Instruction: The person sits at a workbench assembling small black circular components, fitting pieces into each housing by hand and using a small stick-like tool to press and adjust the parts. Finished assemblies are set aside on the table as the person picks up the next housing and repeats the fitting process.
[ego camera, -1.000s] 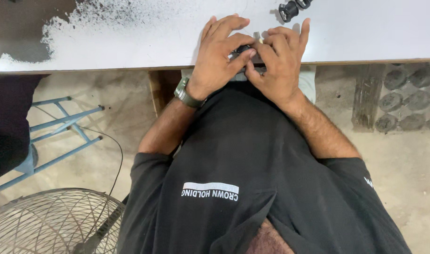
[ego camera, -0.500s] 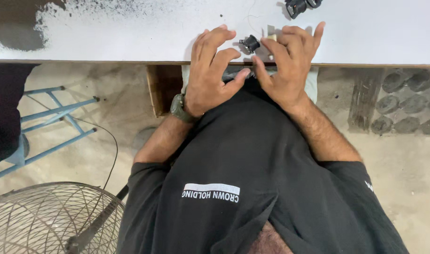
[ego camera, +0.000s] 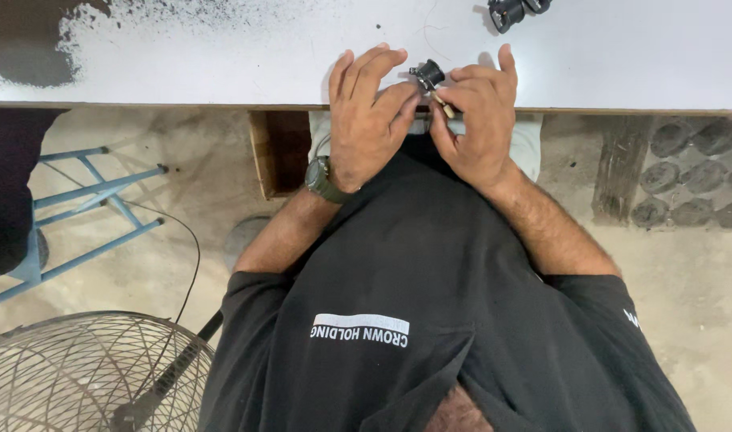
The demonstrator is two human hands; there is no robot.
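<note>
Both hands meet at the table's point(ego camera: 622, 56) near edge. The left hand point(ego camera: 366, 120) and right hand point(ego camera: 478, 120) pinch one small black part point(ego camera: 427, 75) between their fingertips, a pale stub pointing toward the right hand. Two more black parts point(ego camera: 516, 10) lie farther right.

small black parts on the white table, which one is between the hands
The small black part at the table's near edge, pinched between the left hand and right hand. The other black parts lie untouched at the far edge.
</note>
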